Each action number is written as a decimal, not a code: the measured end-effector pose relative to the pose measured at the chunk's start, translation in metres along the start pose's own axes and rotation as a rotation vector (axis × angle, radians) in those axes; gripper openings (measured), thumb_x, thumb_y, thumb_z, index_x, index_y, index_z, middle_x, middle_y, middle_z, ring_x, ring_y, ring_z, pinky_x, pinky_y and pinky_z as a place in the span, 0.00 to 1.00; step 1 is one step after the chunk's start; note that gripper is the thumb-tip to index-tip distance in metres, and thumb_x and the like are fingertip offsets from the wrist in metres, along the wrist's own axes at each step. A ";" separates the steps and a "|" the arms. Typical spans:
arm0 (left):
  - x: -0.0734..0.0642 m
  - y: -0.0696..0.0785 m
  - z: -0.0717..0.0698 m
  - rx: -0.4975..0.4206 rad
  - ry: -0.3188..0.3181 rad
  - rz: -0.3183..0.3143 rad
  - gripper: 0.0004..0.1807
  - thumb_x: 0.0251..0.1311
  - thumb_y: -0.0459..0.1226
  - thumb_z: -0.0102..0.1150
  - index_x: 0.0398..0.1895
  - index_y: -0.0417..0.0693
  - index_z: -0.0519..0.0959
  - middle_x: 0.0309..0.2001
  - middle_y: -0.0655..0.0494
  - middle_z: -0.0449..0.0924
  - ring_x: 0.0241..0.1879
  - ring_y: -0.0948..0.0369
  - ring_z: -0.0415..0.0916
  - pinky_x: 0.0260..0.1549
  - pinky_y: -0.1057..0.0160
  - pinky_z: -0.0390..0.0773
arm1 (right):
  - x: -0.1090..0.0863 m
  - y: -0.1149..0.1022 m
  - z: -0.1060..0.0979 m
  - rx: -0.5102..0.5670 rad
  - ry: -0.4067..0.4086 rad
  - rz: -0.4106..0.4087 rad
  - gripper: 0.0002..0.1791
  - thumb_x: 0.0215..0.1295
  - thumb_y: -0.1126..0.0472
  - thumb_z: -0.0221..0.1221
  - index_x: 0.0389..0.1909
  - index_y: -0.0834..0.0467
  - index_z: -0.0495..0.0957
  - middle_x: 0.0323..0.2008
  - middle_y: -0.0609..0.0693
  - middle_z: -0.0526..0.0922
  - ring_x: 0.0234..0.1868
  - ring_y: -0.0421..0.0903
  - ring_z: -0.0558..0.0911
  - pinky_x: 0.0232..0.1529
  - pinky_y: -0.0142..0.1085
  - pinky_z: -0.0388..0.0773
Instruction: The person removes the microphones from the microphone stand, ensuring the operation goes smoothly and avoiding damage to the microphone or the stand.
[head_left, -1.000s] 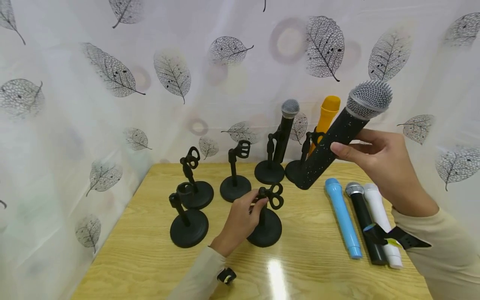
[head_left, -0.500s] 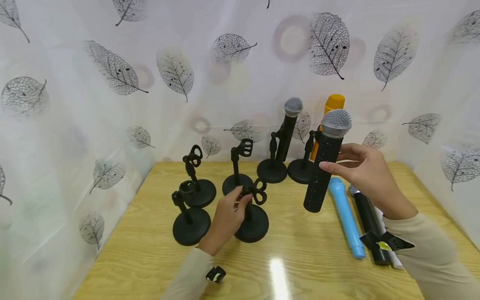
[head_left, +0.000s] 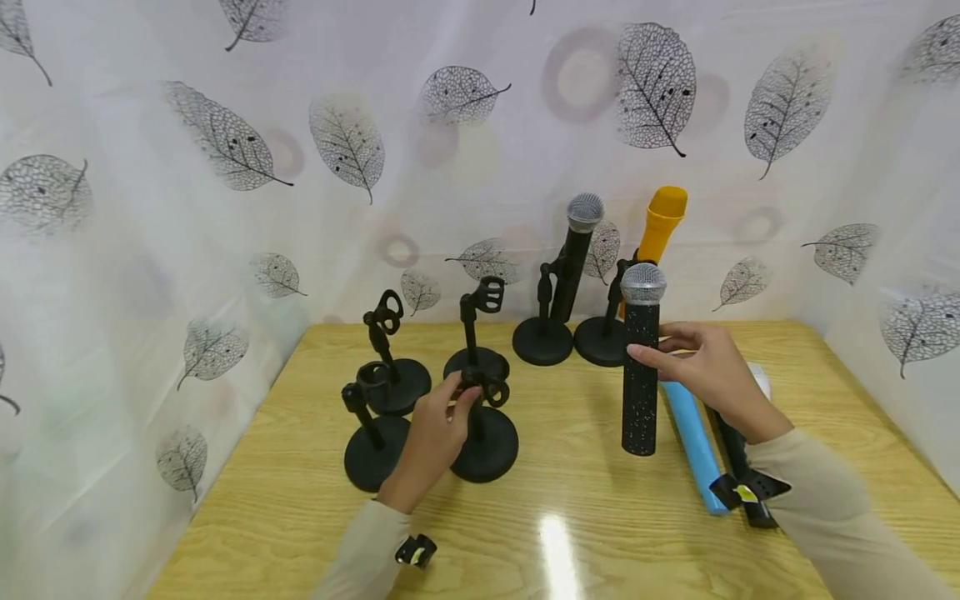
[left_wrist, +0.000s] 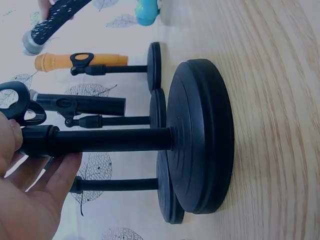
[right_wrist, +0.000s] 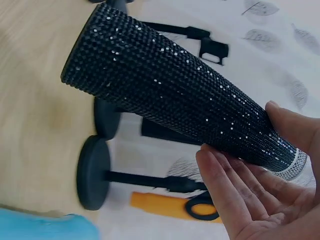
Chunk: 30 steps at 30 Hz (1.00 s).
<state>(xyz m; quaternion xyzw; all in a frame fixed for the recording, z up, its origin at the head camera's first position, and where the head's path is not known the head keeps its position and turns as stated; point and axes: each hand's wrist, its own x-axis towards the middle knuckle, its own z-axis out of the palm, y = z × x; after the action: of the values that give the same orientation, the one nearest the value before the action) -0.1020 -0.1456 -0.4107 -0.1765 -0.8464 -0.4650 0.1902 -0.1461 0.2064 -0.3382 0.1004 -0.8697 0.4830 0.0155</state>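
My left hand [head_left: 429, 433] pinches a black microphone stand [head_left: 487, 450] at the top of its pole, just under the two-ring clip. The left wrist view shows the pole [left_wrist: 115, 140] running from my fingers to the round base, and no microphone sits in the clip. Off to the right, my right hand [head_left: 708, 375] holds a black microphone [head_left: 640, 408] between thumb and fingers by its upper body. It hangs nearly upright over the table, silver mesh head up. Its glittering studded body [right_wrist: 170, 90] fills much of the right wrist view.
Two stands at the back hold a black microphone [head_left: 576, 258] and an orange microphone [head_left: 660, 229]. Several bare stands, among them one at left front [head_left: 375, 458], surround my left hand. A blue microphone [head_left: 693, 450] and a black one [head_left: 738, 467] lie at right, partly behind my right arm.
My right hand has come down and left, turning the microphone from a steep tilt to nearly upright. My left hand has shifted left together with the stand.
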 end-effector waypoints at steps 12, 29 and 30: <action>-0.003 -0.007 -0.007 0.051 0.039 -0.025 0.09 0.76 0.39 0.52 0.48 0.43 0.80 0.43 0.50 0.85 0.47 0.53 0.85 0.41 0.54 0.86 | 0.006 0.035 0.006 -0.170 -0.084 0.117 0.46 0.65 0.37 0.65 0.66 0.74 0.69 0.44 0.66 0.85 0.30 0.50 0.86 0.40 0.49 0.85; -0.005 -0.009 -0.010 0.093 0.102 -0.044 0.11 0.78 0.40 0.49 0.43 0.44 0.78 0.39 0.49 0.83 0.44 0.54 0.85 0.42 0.54 0.86 | 0.008 0.059 0.016 -0.406 -0.184 0.122 0.44 0.62 0.37 0.67 0.51 0.79 0.78 0.16 0.50 0.81 0.19 0.46 0.81 0.22 0.38 0.77; -0.005 -0.009 -0.010 0.095 0.105 -0.044 0.11 0.78 0.41 0.49 0.43 0.45 0.78 0.39 0.49 0.83 0.44 0.54 0.85 0.43 0.54 0.86 | 0.009 0.061 0.016 -0.413 -0.181 0.121 0.42 0.62 0.37 0.67 0.49 0.78 0.80 0.16 0.49 0.81 0.19 0.45 0.80 0.22 0.38 0.77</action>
<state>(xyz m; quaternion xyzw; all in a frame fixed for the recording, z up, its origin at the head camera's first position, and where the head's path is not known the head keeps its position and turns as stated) -0.1003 -0.1595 -0.4151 -0.1240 -0.8601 -0.4370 0.2321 -0.1648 0.2230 -0.3963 0.0858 -0.9523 0.2840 -0.0714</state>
